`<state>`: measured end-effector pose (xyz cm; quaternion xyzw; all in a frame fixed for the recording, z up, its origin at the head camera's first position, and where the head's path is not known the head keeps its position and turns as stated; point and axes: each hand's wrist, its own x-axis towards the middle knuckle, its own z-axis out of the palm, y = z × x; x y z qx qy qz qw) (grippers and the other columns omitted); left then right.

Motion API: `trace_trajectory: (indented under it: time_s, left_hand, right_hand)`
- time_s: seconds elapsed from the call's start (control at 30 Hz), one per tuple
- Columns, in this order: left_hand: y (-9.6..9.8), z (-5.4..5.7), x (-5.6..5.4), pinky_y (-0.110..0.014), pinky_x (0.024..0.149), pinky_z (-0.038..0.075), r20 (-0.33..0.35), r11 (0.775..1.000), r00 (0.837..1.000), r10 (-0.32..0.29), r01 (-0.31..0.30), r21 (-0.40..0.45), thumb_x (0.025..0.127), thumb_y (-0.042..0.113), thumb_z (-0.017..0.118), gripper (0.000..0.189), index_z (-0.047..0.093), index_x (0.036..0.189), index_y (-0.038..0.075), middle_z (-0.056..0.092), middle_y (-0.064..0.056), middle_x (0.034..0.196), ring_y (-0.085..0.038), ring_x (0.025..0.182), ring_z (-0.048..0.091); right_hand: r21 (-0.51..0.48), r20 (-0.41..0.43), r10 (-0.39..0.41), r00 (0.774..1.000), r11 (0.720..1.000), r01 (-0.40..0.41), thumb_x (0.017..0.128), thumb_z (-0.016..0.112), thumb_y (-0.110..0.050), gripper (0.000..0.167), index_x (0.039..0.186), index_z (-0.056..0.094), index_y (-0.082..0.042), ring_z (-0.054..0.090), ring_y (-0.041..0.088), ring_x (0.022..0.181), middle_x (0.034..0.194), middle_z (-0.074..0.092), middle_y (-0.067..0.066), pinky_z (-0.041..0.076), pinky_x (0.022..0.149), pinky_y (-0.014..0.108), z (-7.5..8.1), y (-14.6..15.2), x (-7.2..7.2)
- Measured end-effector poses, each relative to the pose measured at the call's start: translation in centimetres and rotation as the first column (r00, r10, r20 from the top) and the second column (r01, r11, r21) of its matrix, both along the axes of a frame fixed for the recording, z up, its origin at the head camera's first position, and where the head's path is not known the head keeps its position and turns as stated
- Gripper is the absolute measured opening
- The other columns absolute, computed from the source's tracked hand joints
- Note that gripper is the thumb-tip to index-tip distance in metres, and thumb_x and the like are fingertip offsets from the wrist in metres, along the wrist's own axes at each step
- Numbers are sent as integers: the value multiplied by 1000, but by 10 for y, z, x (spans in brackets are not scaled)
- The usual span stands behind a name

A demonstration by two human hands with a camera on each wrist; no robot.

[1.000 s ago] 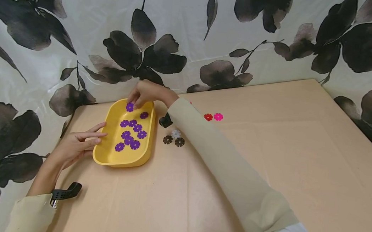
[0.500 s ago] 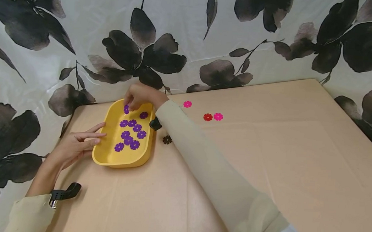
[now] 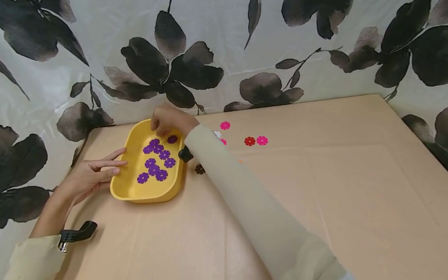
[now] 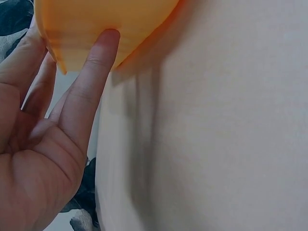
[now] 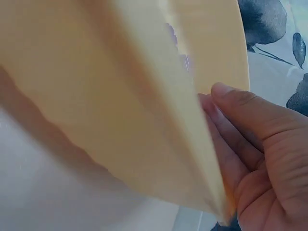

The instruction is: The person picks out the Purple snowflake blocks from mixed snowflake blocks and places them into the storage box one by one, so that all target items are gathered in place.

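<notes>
A yellow tray (image 3: 163,194) stands at the table's left side, with several purple flower-shaped discs (image 3: 154,170) on its floor. Along its left rim my left hand (image 3: 91,174) rests with fairly straight fingers; in the left wrist view one fingertip (image 4: 111,38) presses the outer wall. At the far end my right hand (image 3: 171,119) reaches over the rim, fingers bent down into the tray. The right wrist view shows the thumb (image 5: 240,101) near the bent fingers, their tips partly behind the tray wall, and no disc shows between them.
Right of the tray lie a dark flower disc (image 3: 200,169), a red one (image 3: 249,141) and several pink ones (image 3: 262,140). My right sleeve (image 3: 251,197) crosses the table (image 3: 359,199) and covers part of this group. A floral cloth (image 3: 216,19) hangs behind.
The purple disc my right hand pinched has been let go and lies beside the others in the tray. That hand has shifted slightly left and down; the left hand stays at the rim.
</notes>
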<state>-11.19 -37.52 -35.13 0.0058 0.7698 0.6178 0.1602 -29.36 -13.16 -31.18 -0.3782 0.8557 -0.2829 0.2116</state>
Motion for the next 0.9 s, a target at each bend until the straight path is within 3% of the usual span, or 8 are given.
trace_trajectory:
  time_s: [0.2, 0.43, 0.57, 0.67, 0.73, 0.8, 0.87, 0.9]
  left_hand:
    - [2, -1, -2, -31, 87, 59, -6, 1000, 1000, -4, 4, 1, 101, 4, 61, 40, 54, 138, -10, 34, 14, 163, 1, 117, 64]
    - [4, -2, -6, -30, 87, 59, -15, 1000, 1000, -12, 12, -9, 100, 5, 63, 40, 55, 138, -8, 34, 15, 163, 3, 117, 63]
    - [4, -3, -7, -29, 87, 59, -27, 1000, 999, -17, 17, -21, 100, 5, 62, 41, 54, 138, -10, 33, 13, 164, 4, 118, 62]
    - [5, -3, -4, -25, 88, 58, -56, 992, 998, -31, 24, -124, 101, 11, 64, 43, 55, 138, -9, 32, 12, 164, 10, 123, 55]
    - [6, -2, -1, -16, 90, 54, -117, 961, 991, -62, 28, -276, 101, 19, 65, 43, 60, 138, -3, 34, 11, 164, 14, 130, 45]
    - [9, 0, 2, -8, 95, 47, -186, 903, 976, -111, 21, -428, 101, 25, 66, 44, 62, 139, 4, 34, 8, 164, 10, 139, 36]
    - [14, 3, 6, -9, 101, 41, -263, 843, 954, -147, -18, -537, 101, 26, 65, 44, 61, 142, 11, 34, 6, 164, 2, 147, 29]
    - [16, 5, 9, -16, 109, 39, -298, 821, 941, -159, -41, -569, 102, 24, 64, 45, 58, 145, 14, 32, 4, 165, -4, 151, 26]
  right_hand:
    - [24, -91, 64, 994, 998, -62, 97, 69, -14, 29, 126, 73, -10, 69, 14, 93, 117, 72, 5, 57, 84, 16, 7, 16, -11]
    - [-4, -284, 160, 945, 986, -168, 102, 65, -20, 24, 120, 76, -9, 64, 14, 87, 108, 75, 3, 57, 83, 19, 21, 82, -22]
    - [-40, -351, 121, 928, 989, -144, 102, 64, -22, 24, 120, 76, -10, 66, 14, 93, 110, 76, 2, 58, 88, 23, 27, 139, -15]
    - [-82, -371, 41, 928, 994, -77, 102, 64, -20, 26, 124, 74, -10, 67, 16, 97, 115, 75, 4, 58, 90, 29, 27, 187, -1]
    - [-109, -387, -20, 922, 994, -24, 103, 63, -20, 29, 129, 71, -11, 67, 19, 104, 121, 73, 5, 57, 94, 34, 24, 221, 10]
    - [-121, -404, -75, 911, 992, 28, 104, 59, -20, 33, 135, 67, -12, 64, 24, 115, 131, 68, 7, 53, 101, 41, 20, 256, 22]
    - [-109, -413, -124, 902, 990, 86, 106, 55, -24, 39, 143, 60, -14, 54, 27, 132, 143, 61, 7, 44, 112, 48, 15, 291, 35]
    - [-96, -420, -142, 896, 989, 112, 107, 54, -27, 42, 147, 56, -15, 48, 29, 139, 148, 56, 8, 38, 117, 52, 12, 308, 42]
